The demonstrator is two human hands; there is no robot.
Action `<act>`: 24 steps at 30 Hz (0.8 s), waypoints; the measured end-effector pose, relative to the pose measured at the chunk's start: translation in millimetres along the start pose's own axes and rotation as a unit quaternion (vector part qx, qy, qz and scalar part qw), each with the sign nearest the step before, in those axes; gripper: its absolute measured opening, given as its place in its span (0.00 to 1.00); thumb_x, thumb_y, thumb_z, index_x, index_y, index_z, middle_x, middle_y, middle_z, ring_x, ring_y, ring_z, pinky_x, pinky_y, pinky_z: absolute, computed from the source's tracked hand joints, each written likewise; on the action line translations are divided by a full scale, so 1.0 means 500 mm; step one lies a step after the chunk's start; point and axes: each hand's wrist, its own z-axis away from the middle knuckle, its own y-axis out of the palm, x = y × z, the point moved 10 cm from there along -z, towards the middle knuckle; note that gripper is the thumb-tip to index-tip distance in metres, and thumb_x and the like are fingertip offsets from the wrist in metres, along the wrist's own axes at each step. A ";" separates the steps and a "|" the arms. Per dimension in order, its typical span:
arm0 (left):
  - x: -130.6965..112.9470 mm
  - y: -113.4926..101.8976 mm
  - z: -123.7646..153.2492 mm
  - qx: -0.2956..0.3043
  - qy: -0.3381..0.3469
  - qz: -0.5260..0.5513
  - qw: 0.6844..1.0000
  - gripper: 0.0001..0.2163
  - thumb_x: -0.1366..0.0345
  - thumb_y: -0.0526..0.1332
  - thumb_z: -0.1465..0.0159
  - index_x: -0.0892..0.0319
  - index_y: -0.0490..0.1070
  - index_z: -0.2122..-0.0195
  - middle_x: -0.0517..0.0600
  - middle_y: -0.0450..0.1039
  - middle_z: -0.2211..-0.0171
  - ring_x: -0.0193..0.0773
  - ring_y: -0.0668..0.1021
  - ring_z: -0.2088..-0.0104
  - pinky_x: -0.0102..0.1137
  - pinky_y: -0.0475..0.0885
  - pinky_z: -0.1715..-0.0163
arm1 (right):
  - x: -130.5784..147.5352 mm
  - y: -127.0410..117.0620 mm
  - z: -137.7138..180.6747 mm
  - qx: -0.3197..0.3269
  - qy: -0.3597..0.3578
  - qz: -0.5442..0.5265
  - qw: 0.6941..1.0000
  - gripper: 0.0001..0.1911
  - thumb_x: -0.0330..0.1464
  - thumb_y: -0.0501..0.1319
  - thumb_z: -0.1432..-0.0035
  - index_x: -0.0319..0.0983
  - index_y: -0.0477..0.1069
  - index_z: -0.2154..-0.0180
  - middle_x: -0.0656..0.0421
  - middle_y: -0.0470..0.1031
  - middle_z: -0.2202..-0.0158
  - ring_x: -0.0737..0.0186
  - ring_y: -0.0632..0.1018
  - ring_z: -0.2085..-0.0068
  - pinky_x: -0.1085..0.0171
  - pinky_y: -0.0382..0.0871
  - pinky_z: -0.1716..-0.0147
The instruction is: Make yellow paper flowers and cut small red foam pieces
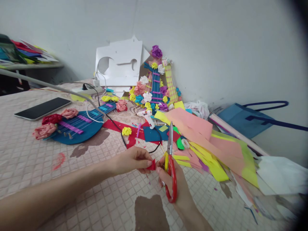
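Between the fingertips of my left hand (134, 160) is a small folded piece of red paper (152, 165). My right hand (174, 181) has its fingers closed round a pair of scissors (171, 166) with red handles, blades pointing up and away from me. Its thumb and fingertips come up close to the red paper's right edge; whether they touch it I cannot tell. Just beyond my hands lie a yellow paper flower (126, 131), a white glue gun (147, 118) and blue scraps (154, 134). A blue paper guitar (79, 126) with purple strips and paper roses rests to the left.
A phone (43, 108) lies at the left. White cut-out board (117, 64) and flower-covered guitars (156, 86) lean against the wall. Pink and yellow paper sheets (192, 125) pile up at the right, near a blue bag (243, 118). A cable (121, 136) crosses the tiled-pattern tablecloth.
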 end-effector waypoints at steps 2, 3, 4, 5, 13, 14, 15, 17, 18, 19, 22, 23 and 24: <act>-0.010 -0.009 0.000 -0.028 0.031 0.000 0.999 0.14 0.58 0.64 0.44 0.62 0.67 0.63 0.48 0.72 0.69 0.33 0.75 0.71 0.30 0.71 0.68 | 0.003 -0.004 -0.001 -0.011 -0.005 -0.015 1.000 0.11 0.33 0.62 0.53 0.40 0.61 0.69 0.66 0.66 0.73 0.75 0.64 0.82 0.71 0.61 0.85; -0.017 -0.011 0.002 -0.040 0.052 -0.010 0.998 0.14 0.59 0.63 0.44 0.61 0.65 0.61 0.48 0.71 0.68 0.33 0.74 0.70 0.31 0.71 0.68 | 0.004 -0.005 -0.002 -0.015 -0.007 -0.023 1.000 0.11 0.33 0.63 0.53 0.40 0.61 0.70 0.66 0.66 0.73 0.75 0.64 0.82 0.71 0.61 0.85; -0.026 -0.011 0.006 -0.048 0.074 -0.029 0.996 0.14 0.60 0.63 0.43 0.61 0.64 0.60 0.49 0.70 0.67 0.34 0.74 0.68 0.31 0.71 0.68 | 0.003 -0.006 -0.002 -0.018 -0.006 -0.030 0.999 0.11 0.33 0.63 0.53 0.40 0.61 0.70 0.66 0.66 0.73 0.75 0.64 0.82 0.72 0.61 0.85; -0.034 -0.008 0.010 -0.053 0.095 -0.057 0.992 0.14 0.62 0.62 0.43 0.60 0.63 0.59 0.49 0.69 0.66 0.35 0.73 0.67 0.32 0.70 0.68 | 0.002 -0.007 -0.003 -0.023 -0.006 -0.035 0.999 0.11 0.33 0.63 0.54 0.40 0.61 0.70 0.66 0.66 0.73 0.75 0.64 0.82 0.72 0.61 0.85; -0.072 0.007 0.046 -0.153 0.195 -0.233 0.940 0.14 0.70 0.61 0.43 0.59 0.61 0.56 0.48 0.67 0.65 0.35 0.70 0.66 0.33 0.68 0.64 | -0.010 -0.004 -0.006 -0.013 -0.005 -0.025 1.000 0.10 0.33 0.62 0.53 0.40 0.62 0.70 0.67 0.65 0.75 0.75 0.63 0.83 0.72 0.60 0.85; -0.069 0.004 0.042 -0.153 0.190 -0.210 0.947 0.11 0.70 0.59 0.42 0.59 0.62 0.59 0.48 0.67 0.66 0.34 0.70 0.67 0.33 0.68 0.65 | -0.011 -0.003 -0.007 -0.009 -0.003 -0.024 1.000 0.10 0.33 0.63 0.53 0.40 0.62 0.70 0.67 0.65 0.75 0.75 0.63 0.83 0.72 0.60 0.86; -0.064 0.000 0.037 -0.147 0.181 -0.175 0.956 0.08 0.70 0.58 0.41 0.60 0.62 0.61 0.48 0.67 0.67 0.33 0.70 0.68 0.32 0.68 0.66 | -0.012 -0.004 -0.007 -0.008 -0.002 -0.024 1.000 0.10 0.33 0.63 0.53 0.40 0.62 0.70 0.67 0.65 0.75 0.75 0.63 0.82 0.73 0.60 0.86; -0.052 -0.007 0.023 -0.126 0.154 -0.090 0.976 0.06 0.69 0.58 0.42 0.60 0.62 0.63 0.47 0.68 0.70 0.32 0.71 0.70 0.31 0.68 0.69 | -0.014 -0.009 -0.008 -0.014 0.000 -0.029 0.999 0.10 0.33 0.63 0.52 0.40 0.62 0.70 0.67 0.66 0.73 0.75 0.64 0.82 0.73 0.61 0.85; -0.046 -0.009 0.017 -0.113 0.139 -0.049 0.983 0.07 0.69 0.59 0.42 0.60 0.61 0.64 0.46 0.68 0.72 0.32 0.71 0.71 0.30 0.67 0.70 | -0.015 -0.012 -0.009 -0.017 0.000 -0.033 0.999 0.11 0.33 0.64 0.52 0.40 0.62 0.69 0.66 0.66 0.73 0.75 0.64 0.81 0.73 0.61 0.85; -0.040 -0.010 0.013 -0.102 0.125 -0.015 0.987 0.08 0.68 0.60 0.42 0.61 0.61 0.64 0.45 0.68 0.73 0.31 0.71 0.73 0.29 0.67 0.72 | -0.016 -0.014 -0.010 -0.017 -0.001 -0.038 0.999 0.11 0.34 0.64 0.52 0.40 0.62 0.69 0.66 0.67 0.72 0.76 0.64 0.81 0.73 0.62 0.85; -0.028 -0.010 0.007 -0.086 0.099 0.024 0.991 0.09 0.67 0.62 0.44 0.60 0.60 0.65 0.44 0.68 0.75 0.29 0.71 0.76 0.28 0.66 0.74 | -0.016 -0.012 -0.011 -0.003 -0.011 -0.046 0.999 0.11 0.36 0.63 0.49 0.40 0.63 0.68 0.68 0.65 0.77 0.76 0.63 0.84 0.72 0.61 0.85; -0.027 -0.010 0.008 -0.088 0.101 0.022 0.991 0.10 0.67 0.62 0.44 0.60 0.60 0.66 0.44 0.68 0.75 0.29 0.71 0.76 0.27 0.66 0.75 | -0.016 -0.009 -0.011 0.005 -0.013 -0.047 0.999 0.11 0.38 0.62 0.47 0.40 0.63 0.68 0.69 0.62 0.80 0.76 0.61 0.85 0.72 0.60 0.85; -0.028 -0.009 0.009 -0.090 0.106 0.017 0.990 0.10 0.67 0.63 0.45 0.60 0.60 0.66 0.44 0.68 0.76 0.29 0.70 0.76 0.27 0.66 0.75 | -0.016 -0.007 -0.011 0.013 -0.014 -0.048 0.999 0.10 0.38 0.61 0.45 0.40 0.63 0.68 0.70 0.60 0.82 0.76 0.61 0.85 0.72 0.60 0.85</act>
